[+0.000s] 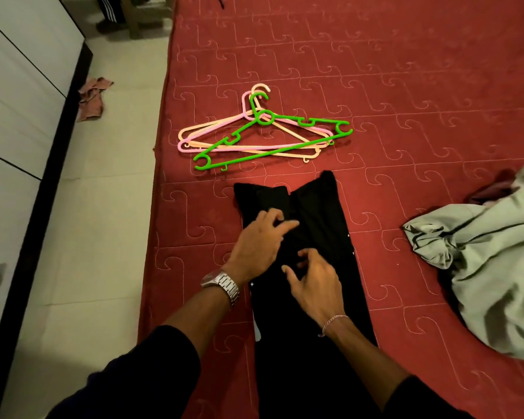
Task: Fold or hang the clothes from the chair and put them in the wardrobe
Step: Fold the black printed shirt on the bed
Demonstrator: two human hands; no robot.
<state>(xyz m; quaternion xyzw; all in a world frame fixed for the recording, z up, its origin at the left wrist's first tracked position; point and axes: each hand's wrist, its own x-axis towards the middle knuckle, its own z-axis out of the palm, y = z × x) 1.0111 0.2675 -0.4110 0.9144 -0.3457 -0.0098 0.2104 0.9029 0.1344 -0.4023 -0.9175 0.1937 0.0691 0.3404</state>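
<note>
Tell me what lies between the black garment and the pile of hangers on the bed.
Nothing: the head view shows only a bare strip of red quilted bedcover between the black garment and the hangers.

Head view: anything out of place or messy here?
Yes. A crumpled pinkish cloth lies on the floor tiles beside the wardrobe, away from the bed. On the red bedspread, a pale green garment sits in an unfolded heap at the right. The hangers lie loosely overlapped, green on top.

Glossy plastic hangers (265,133); quilted cloth bedcover (406,71).
</note>
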